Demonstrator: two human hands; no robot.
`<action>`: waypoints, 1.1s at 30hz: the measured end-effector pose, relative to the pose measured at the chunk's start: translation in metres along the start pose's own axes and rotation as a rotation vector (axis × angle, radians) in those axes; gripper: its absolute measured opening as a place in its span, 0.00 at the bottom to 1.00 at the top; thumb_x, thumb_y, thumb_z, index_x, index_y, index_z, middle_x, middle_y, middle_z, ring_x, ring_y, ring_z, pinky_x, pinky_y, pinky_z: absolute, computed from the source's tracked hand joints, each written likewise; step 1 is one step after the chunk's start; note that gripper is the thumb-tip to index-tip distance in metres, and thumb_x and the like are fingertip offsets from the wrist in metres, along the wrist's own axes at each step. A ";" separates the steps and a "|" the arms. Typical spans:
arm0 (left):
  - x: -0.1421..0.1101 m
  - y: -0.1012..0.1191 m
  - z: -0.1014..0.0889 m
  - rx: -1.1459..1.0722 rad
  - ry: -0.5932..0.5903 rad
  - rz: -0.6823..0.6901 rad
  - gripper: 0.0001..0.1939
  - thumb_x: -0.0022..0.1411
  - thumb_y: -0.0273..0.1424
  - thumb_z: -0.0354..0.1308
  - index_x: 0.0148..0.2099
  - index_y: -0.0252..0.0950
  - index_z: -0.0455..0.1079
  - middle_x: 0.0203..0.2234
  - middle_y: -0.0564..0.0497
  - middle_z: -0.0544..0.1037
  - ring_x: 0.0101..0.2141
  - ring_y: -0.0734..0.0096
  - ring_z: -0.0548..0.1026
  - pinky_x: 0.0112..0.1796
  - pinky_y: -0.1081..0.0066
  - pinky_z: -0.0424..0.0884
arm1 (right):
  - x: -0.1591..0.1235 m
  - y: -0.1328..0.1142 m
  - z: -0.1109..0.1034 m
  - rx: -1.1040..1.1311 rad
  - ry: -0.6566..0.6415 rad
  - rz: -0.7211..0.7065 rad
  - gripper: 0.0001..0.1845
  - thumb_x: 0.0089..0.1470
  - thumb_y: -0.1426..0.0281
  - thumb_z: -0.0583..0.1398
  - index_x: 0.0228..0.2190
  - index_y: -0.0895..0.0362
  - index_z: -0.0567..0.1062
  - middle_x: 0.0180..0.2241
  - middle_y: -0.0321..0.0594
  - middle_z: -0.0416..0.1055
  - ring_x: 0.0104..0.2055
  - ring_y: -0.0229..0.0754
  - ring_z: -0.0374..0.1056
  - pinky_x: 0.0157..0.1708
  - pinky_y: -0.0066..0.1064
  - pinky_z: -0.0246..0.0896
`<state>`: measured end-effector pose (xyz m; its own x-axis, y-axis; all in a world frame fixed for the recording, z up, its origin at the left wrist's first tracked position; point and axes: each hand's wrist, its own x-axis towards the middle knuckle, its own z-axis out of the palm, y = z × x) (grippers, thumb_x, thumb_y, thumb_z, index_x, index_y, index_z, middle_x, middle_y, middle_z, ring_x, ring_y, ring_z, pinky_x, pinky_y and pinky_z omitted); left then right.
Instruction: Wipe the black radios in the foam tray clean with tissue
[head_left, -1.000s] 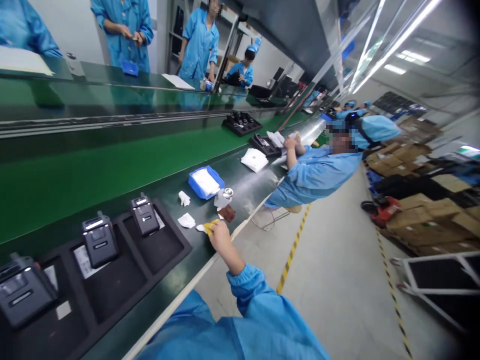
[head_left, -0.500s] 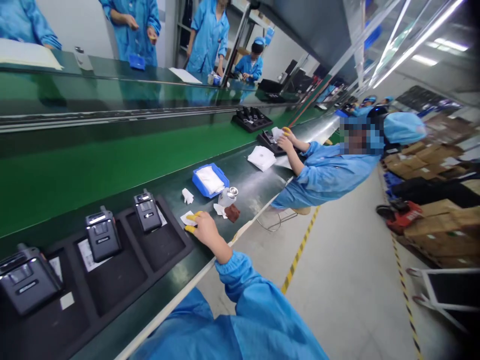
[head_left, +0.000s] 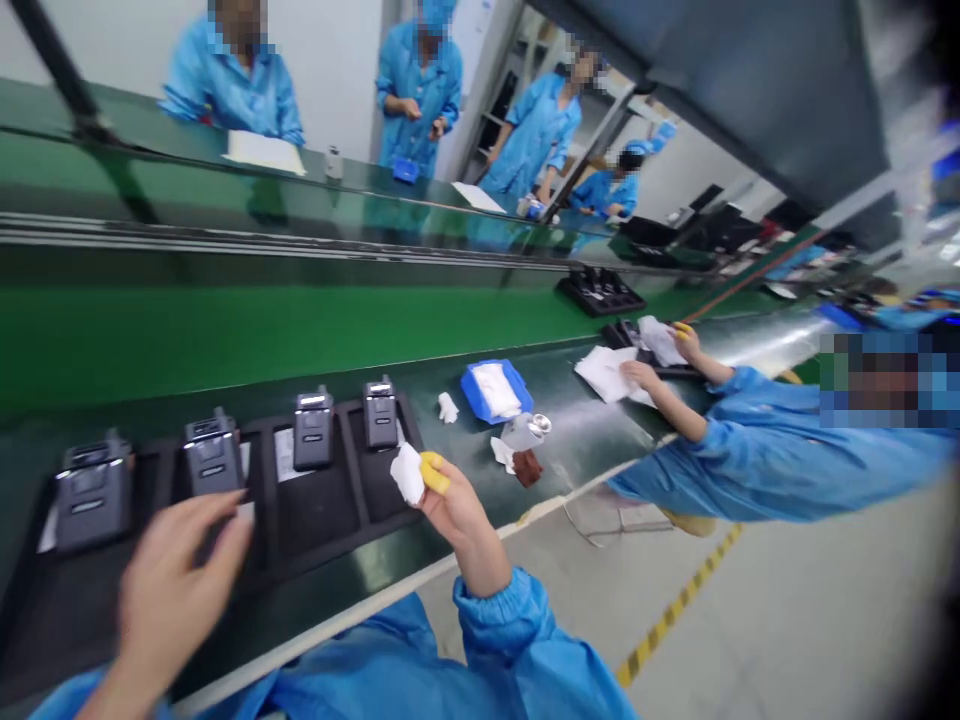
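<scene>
My right hand [head_left: 457, 510], with yellow finger cots, is lifted above the bench edge and pinches a small white wipe [head_left: 407, 472]. My left hand [head_left: 176, 580] reaches in from the lower left with fingers stretched out, holding nothing, over the long black tray [head_left: 315, 515]. Several dark handheld devices [head_left: 312, 428] stand upright in the tray's pockets. The left fingertips are closest to the second device from the left [head_left: 212, 452], not touching it as far as I can tell.
Right of the tray lie a crumpled wipe [head_left: 448, 406], a blue bin of wipes [head_left: 495, 390], a small metal-topped bottle [head_left: 525, 432] and a brown block [head_left: 528, 467]. A co-worker's sleeve [head_left: 750, 450] leans over the bench at the right. A green conveyor belt [head_left: 225, 340] runs behind. Several people stand beyond it.
My right hand picked the white wipe off the bench and lifted it. My left hand came into view over the tray. The view swung left, showing more of the tray.
</scene>
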<state>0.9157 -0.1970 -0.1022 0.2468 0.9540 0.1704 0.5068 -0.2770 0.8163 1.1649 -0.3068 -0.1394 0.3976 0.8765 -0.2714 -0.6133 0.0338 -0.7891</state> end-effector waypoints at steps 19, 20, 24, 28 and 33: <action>-0.018 0.019 0.004 -0.831 -0.411 -0.598 0.23 0.43 0.46 0.66 0.30 0.35 0.61 0.21 0.53 0.74 0.22 0.75 0.71 0.25 0.74 0.70 | -0.028 0.055 0.077 -0.824 -0.274 -0.507 0.12 0.50 0.70 0.59 0.38 0.53 0.77 0.38 0.40 0.73 0.39 0.37 0.68 0.42 0.29 0.65; -0.017 0.019 0.004 -0.827 -0.405 -0.595 0.23 0.44 0.45 0.66 0.30 0.35 0.61 0.21 0.53 0.74 0.22 0.75 0.71 0.25 0.74 0.70 | -0.029 0.054 0.080 -0.818 -0.313 -0.493 0.11 0.50 0.69 0.60 0.37 0.53 0.77 0.36 0.39 0.73 0.38 0.37 0.68 0.41 0.29 0.65; -0.018 0.016 0.005 -0.799 -0.388 -0.559 0.20 0.45 0.43 0.66 0.31 0.35 0.63 0.22 0.53 0.74 0.24 0.74 0.72 0.29 0.73 0.69 | -0.025 0.058 0.083 -0.690 -0.248 -0.277 0.08 0.47 0.65 0.62 0.29 0.55 0.77 0.28 0.37 0.72 0.30 0.35 0.66 0.33 0.27 0.65; -0.030 0.017 0.007 -0.499 -0.279 -0.298 0.20 0.39 0.37 0.69 0.35 0.37 0.68 0.31 0.52 0.75 0.35 0.68 0.72 0.40 0.68 0.68 | -0.019 0.063 0.085 -0.304 -0.110 0.097 0.17 0.39 0.58 0.66 0.27 0.57 0.73 0.21 0.33 0.68 0.22 0.33 0.62 0.25 0.25 0.61; -0.040 0.013 0.014 -0.460 -0.289 -0.228 0.11 0.46 0.37 0.66 0.32 0.38 0.72 0.31 0.51 0.74 0.36 0.66 0.70 0.40 0.69 0.65 | -0.019 0.058 0.090 -0.106 -0.095 0.238 0.18 0.34 0.59 0.69 0.24 0.58 0.72 0.18 0.31 0.65 0.19 0.30 0.57 0.22 0.24 0.57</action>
<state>0.9238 -0.2405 -0.1060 0.4212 0.8957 -0.1422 0.1791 0.0716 0.9812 1.0602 -0.2787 -0.1307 0.1820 0.8953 -0.4066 -0.6047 -0.2241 -0.7643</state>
